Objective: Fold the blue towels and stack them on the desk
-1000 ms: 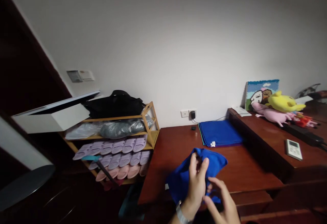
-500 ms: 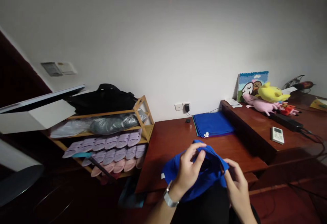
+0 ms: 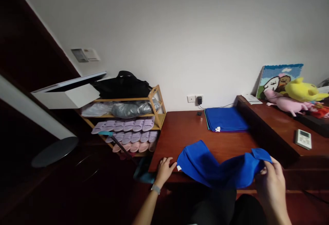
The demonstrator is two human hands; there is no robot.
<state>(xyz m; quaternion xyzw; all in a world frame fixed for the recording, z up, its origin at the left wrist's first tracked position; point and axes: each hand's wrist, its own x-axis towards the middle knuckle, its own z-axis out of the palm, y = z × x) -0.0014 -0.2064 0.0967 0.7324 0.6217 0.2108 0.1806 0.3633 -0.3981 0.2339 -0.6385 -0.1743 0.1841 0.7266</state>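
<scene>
A blue cloth (image 3: 218, 166) with a small white tag at its left end stretches across the front edge of the brown desk (image 3: 180, 129). Its left part lies on the wood, while its right end is raised and folded over. My right hand (image 3: 272, 180) grips that right end between thumb and fingers. On the desk's front left edge rests my left hand (image 3: 164, 171), fingers apart, just beside the tagged corner; it holds nothing. Farther back, a flat stack of folded blue cloths (image 3: 226, 119) lies near the wall.
At left stands a wooden rack (image 3: 156, 103) with slippers (image 3: 128, 125), a black bag (image 3: 123, 86) and a white box (image 3: 66, 96). On the raised right surface are plush toys (image 3: 282, 103), a picture (image 3: 280, 77) and a white remote (image 3: 303, 139). A round stool (image 3: 55, 151) is at far left.
My left hand has let go of the cloth and moved left to the desk edge. My right hand has drawn its end rightward, so the bunched cloth is spread wider. The view has turned left.
</scene>
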